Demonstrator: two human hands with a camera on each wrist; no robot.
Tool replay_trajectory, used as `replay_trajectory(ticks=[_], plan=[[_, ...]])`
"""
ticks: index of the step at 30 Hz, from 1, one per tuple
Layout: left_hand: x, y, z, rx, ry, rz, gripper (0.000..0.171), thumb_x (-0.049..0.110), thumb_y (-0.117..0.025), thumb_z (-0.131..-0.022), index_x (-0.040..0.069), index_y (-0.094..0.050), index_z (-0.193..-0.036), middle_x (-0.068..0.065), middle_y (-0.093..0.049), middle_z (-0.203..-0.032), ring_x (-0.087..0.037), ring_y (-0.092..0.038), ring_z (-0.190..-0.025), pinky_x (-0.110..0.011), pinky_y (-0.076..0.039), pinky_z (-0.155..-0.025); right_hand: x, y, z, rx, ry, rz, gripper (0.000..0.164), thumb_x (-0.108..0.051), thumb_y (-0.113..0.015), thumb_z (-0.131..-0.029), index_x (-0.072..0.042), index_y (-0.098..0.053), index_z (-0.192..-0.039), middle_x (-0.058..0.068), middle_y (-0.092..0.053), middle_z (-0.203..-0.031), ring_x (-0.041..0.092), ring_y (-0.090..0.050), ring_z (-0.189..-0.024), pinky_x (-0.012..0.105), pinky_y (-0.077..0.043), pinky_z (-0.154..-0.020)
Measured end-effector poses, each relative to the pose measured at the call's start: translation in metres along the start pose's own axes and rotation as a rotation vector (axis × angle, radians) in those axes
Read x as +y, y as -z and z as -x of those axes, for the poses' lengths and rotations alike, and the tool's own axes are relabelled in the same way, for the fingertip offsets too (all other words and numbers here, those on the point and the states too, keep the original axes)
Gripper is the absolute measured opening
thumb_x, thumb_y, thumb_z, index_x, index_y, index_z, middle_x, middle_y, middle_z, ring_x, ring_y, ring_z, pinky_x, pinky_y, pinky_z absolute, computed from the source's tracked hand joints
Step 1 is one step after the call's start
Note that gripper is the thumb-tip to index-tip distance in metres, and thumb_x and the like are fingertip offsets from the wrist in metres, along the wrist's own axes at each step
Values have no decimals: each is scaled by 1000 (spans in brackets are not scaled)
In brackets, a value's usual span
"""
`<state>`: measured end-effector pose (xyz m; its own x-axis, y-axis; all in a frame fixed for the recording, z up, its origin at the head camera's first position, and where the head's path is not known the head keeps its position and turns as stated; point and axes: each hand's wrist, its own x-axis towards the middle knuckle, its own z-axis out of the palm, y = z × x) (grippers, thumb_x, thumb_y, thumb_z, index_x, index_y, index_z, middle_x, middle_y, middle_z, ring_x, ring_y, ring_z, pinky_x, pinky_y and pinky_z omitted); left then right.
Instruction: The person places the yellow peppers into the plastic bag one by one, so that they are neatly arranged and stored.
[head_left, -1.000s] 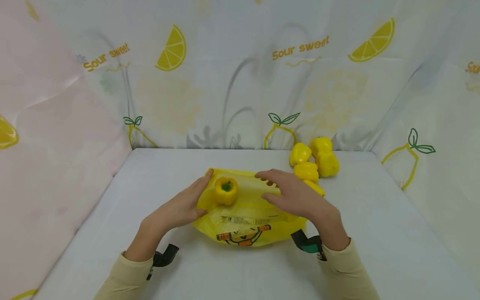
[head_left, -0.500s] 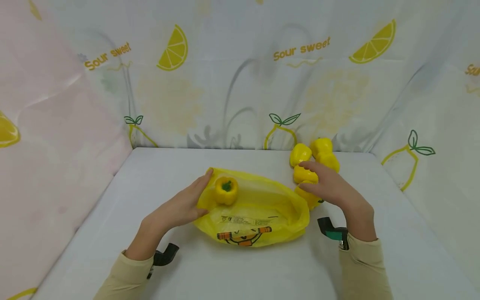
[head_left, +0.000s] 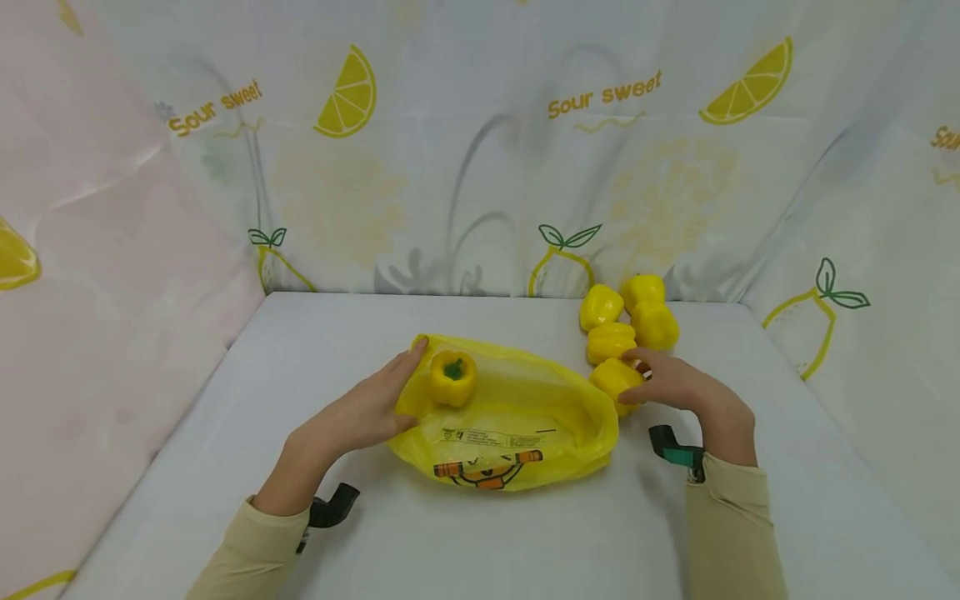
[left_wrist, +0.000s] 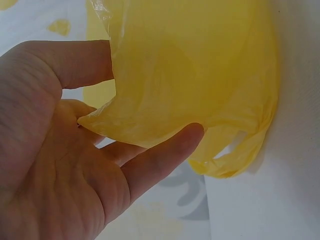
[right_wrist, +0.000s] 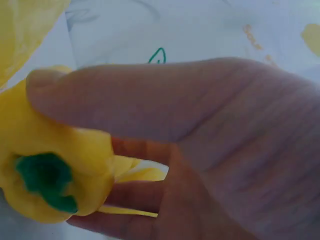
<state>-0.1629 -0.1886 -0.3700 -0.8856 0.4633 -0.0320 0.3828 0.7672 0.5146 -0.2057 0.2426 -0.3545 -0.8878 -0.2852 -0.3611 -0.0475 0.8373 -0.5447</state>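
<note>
Head view: left hand (head_left: 358, 414), fingers spread nearly straight, props yellow bag (head_left: 517, 400), one pepper (head_left: 452, 383) inside; right hand (head_left: 686, 390) curls round second pepper (head_left: 613, 381) beside bag. Left wrist: bag edge lies against extended fingers. Right wrist: thumb over second pepper. Apparent step: grasping; next move calls for firm hold, clean lift.

Wears a long beige left sleeve (head_left: 243, 558), plain and lightly creased. Just to the right of the left sleeve, at the wrist, carries a black device (head_left: 335, 507), bent at an angle. Well to the right of the left sleeve, wears a matching right sleeve (head_left: 735, 533), with folds near the wrist. On the side facing the left sleeve, bears a second bent black device (head_left: 658, 437) with a green patch (head_left: 678, 456). Has a bare left hand (head_left: 360, 414) and right hand (head_left: 675, 383), the latter with a short thumbnail (right_wrist: 44, 78).
</note>
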Motion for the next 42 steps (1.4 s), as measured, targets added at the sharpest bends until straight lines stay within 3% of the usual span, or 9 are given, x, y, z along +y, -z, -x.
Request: replay_trajectory(ticks=[5,11,18,26,36,42], plan=[[0,-1,-1,-10,1,1,102,11,-69,-90,20,4,-161,-15,-13,-167,-36,-21,-152,-57,-26,-121,16,-6,-13,-10,27,-87,86,-43,-71,-87,-2,-30,-151,30,-40,-145,42,-43,-125,60,-41,-102],[0,-3,-2,-24,19,-1,100,12,-68,-91,20,3,-161,-15,-12,-167,-37,-21,-152,-57,-26,-121,19,-9,-19,1,27,-102,92,-42,-73,-83,-2,-27,-152,28,-39,-147,41,-43,-125,60,-40,-104],[-3,-7,-1,-20,23,9,100,12,-69,-91,20,1,-161,-15,-14,-167,-38,-22,-152,-57,-26,-121,17,-11,-21,56,14,-111,74,-36,-67,-81,-2,-37,-139,22,-49,-132,32,-49,-112,44,-45,-94],[-2,-5,-2,-8,4,-6,99,13,-70,-90,17,-1,-162,-17,-15,-166,-39,-23,-151,-57,-27,-120,14,-7,-19,129,14,-172,71,-31,-63,-81,-3,-35,-139,21,-49,-130,29,-53,-104,31,-49,-81],[-2,-4,-3,-8,-9,-18,99,15,-70,-91,19,0,-162,-16,-14,-167,-39,-23,-151,-57,-27,-120,0,2,-7,344,108,-141,68,-36,-64,-89,-11,-37,-145,22,-43,-147,38,-44,-122,55,-41,-101],[-3,-4,-2,3,-6,-10,98,17,-70,-92,22,-1,-162,-16,-16,-166,-40,-23,-151,-59,-28,-119,-17,5,-1,464,202,-144,63,-29,-66,-89,-12,-37,-143,20,-46,-141,36,-46,-118,52,-41,-99]])
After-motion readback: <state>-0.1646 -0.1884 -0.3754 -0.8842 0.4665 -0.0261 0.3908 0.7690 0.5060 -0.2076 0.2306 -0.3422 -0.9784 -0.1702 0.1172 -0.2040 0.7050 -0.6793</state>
